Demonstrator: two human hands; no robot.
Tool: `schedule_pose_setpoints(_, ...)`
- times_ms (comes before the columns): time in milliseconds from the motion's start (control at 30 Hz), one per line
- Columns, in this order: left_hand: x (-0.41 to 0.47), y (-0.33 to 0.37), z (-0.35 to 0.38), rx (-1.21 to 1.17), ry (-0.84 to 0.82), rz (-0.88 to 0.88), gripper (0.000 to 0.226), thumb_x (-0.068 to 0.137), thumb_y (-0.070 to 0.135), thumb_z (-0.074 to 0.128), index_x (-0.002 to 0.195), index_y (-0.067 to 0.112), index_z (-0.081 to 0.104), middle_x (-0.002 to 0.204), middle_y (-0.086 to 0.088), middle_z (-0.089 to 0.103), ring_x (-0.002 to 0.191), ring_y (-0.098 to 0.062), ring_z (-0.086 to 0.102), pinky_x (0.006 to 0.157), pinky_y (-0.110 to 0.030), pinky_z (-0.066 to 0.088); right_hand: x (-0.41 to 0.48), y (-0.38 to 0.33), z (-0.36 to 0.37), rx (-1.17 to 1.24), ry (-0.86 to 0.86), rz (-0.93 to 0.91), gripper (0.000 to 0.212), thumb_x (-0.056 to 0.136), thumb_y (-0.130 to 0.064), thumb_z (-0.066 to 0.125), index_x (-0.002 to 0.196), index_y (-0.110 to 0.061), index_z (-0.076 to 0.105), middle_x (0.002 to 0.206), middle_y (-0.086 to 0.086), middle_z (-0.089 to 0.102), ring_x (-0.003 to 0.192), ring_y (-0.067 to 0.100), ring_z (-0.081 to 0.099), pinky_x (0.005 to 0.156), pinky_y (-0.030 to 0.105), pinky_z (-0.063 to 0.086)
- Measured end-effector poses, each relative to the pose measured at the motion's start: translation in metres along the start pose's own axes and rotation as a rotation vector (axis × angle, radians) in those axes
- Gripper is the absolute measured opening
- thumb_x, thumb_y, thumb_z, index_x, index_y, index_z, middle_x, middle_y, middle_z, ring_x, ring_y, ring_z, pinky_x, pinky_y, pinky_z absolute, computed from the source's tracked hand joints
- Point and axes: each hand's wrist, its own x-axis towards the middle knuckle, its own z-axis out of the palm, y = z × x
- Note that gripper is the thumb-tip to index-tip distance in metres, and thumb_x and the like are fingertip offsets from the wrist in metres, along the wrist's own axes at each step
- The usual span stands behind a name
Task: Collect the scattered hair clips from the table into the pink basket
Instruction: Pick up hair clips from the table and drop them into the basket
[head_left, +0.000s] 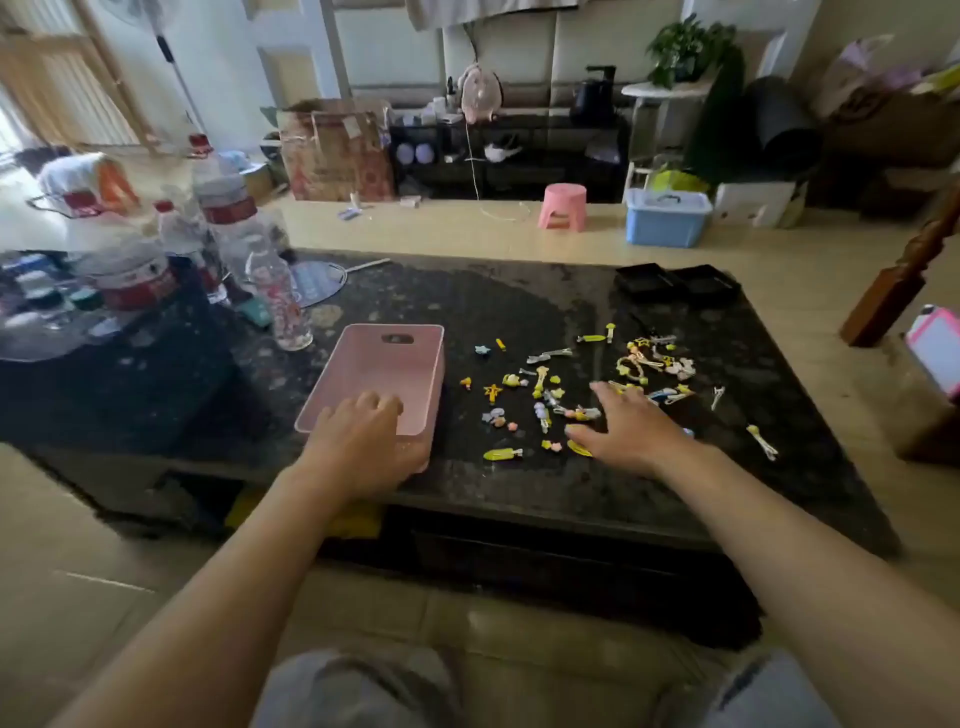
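Note:
The pink basket (387, 358) stands on the dark stone table (519, 306), empty as far as I can see. My left hand (358, 441) grips its near rim, fingers curled over the edge into the basket. Several small hair clips (545, 387), mostly yellow with some white and pastel ones, lie scattered to the right of the basket. My right hand (631, 428) lies flat and spread over the near part of the scatter, with a yellow clip (577, 447) under its thumb. Another yellow clip (503, 454) lies near the front edge.
Several plastic water bottles (234, 228) and jars crowd the table's left end. Two black trays (675, 283) sit at the far right corner. A lone clip (762, 441) lies to the right. A pink stool (563, 206) and a blue box (667, 217) stand on the floor beyond.

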Motion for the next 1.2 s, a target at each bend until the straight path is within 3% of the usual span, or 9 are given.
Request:
schedule_pose_setpoints(67, -0.012, -0.005, 0.018, 0.157, -0.034, -0.029, 0.068, 0.081, 0.066, 0.049, 0.131, 0.02, 0.046, 0.13, -0.009, 0.051, 0.118, -0.032, 0.049, 0.098, -0.047, 0.036, -0.003, -0.004, 0.025, -0.056, -0.061, 0.041, 0.099, 0.079, -0.078, 0.047, 0.156, -0.033, 0.004, 0.162, 0.015, 0.01, 0.148, 0.036, 0.016, 0.114, 0.052, 0.028)
schedule_pose_setpoints(200, 0.0, -0.012, 0.052, 0.156, 0.056, -0.028, 0.068, 0.084, 0.065, 0.052, 0.136, 0.022, 0.041, 0.133, -0.009, 0.044, 0.125, -0.033, 0.04, 0.112, -0.051, 0.024, 0.016, -0.007, 0.067, -0.19, -0.084, 0.054, 0.118, 0.068, -0.091, 0.043, 0.154, -0.034, -0.013, 0.164, 0.019, -0.005, 0.151, 0.039, 0.0, 0.118, 0.055, 0.018)
schedule_pose_setpoints(433, 0.045, -0.006, 0.078, -0.013, 0.072, -0.021, 0.018, 0.099, 0.043, 0.042, 0.107, 0.033, 0.055, 0.117, 0.007, 0.054, 0.115, -0.022, 0.045, 0.111, -0.05, 0.017, 0.086, -0.001, 0.091, -0.225, 0.0, 0.02, 0.126, 0.057, -0.1, 0.033, 0.152, -0.037, -0.021, 0.163, 0.02, -0.014, 0.148, 0.044, -0.013, 0.119, 0.057, 0.003)
schedule_pose_setpoints(600, 0.068, 0.02, 0.076, -0.098, 0.057, 0.04, 0.021, 0.102, 0.04, 0.037, 0.097, 0.031, 0.055, 0.101, 0.011, 0.055, 0.1, -0.016, 0.051, 0.098, -0.04, 0.026, 0.118, 0.0, 0.105, -0.202, 0.16, -0.067, 0.086, 0.082, -0.082, 0.033, 0.155, -0.037, 0.021, 0.16, 0.011, 0.026, 0.147, 0.038, 0.017, 0.119, 0.05, 0.02)
schedule_pose_setpoints(700, 0.074, 0.023, 0.075, -0.13, 0.038, 0.035, 0.021, 0.102, 0.038, 0.037, 0.093, 0.031, 0.054, 0.096, 0.011, 0.054, 0.095, -0.015, 0.051, 0.094, -0.039, 0.026, 0.127, -0.001, 0.11, -0.259, 0.333, -0.19, 0.053, 0.092, -0.06, 0.046, 0.134, -0.03, 0.058, 0.133, 0.008, 0.058, 0.121, 0.031, 0.05, 0.095, 0.044, 0.043)
schedule_pose_setpoints(767, 0.074, 0.024, 0.074, -0.145, 0.021, 0.028, 0.021, 0.102, 0.038, 0.037, 0.094, 0.031, 0.054, 0.097, 0.01, 0.054, 0.095, -0.015, 0.052, 0.094, -0.039, 0.027, 0.128, -0.004, 0.113, -0.264, 0.415, -0.281, 0.034, 0.094, -0.045, 0.054, 0.114, -0.023, 0.07, 0.109, 0.008, 0.064, 0.099, 0.029, 0.058, 0.075, 0.039, 0.046)
schedule_pose_setpoints(900, 0.07, 0.026, 0.07, -0.148, -0.015, 0.032, 0.021, 0.102, 0.038, 0.036, 0.1, 0.03, 0.055, 0.099, 0.01, 0.054, 0.097, -0.014, 0.05, 0.095, -0.038, 0.027, 0.128, -0.01, 0.111, -0.247, 0.423, -0.303, 0.024, 0.098, -0.034, 0.052, 0.106, -0.017, 0.066, 0.094, 0.008, 0.057, 0.08, 0.026, 0.058, 0.058, 0.031, 0.039)
schedule_pose_setpoints(1067, 0.063, 0.027, 0.067, -0.13, -0.028, 0.047, 0.024, 0.103, 0.038, 0.034, 0.105, 0.028, 0.056, 0.103, 0.008, 0.055, 0.099, -0.015, 0.05, 0.094, -0.039, 0.029, 0.132, -0.011, 0.107, -0.267, 0.406, -0.204, 0.021, 0.104, -0.026, 0.04, 0.114, -0.014, 0.055, 0.091, 0.007, 0.057, 0.072, 0.025, 0.058, 0.057, 0.032, 0.037)
schedule_pose_setpoints(1200, 0.062, 0.028, 0.067, -0.119, -0.023, 0.052, 0.024, 0.103, 0.038, 0.035, 0.109, 0.028, 0.056, 0.11, 0.006, 0.057, 0.103, -0.017, 0.051, 0.095, -0.04, 0.029, 0.136, -0.017, 0.087, 0.182, 0.447, -0.042, 0.016, 0.102, -0.022, 0.043, 0.096, -0.016, 0.056, 0.083, 0.003, 0.058, 0.075, 0.024, 0.058, 0.062, 0.034, 0.041)
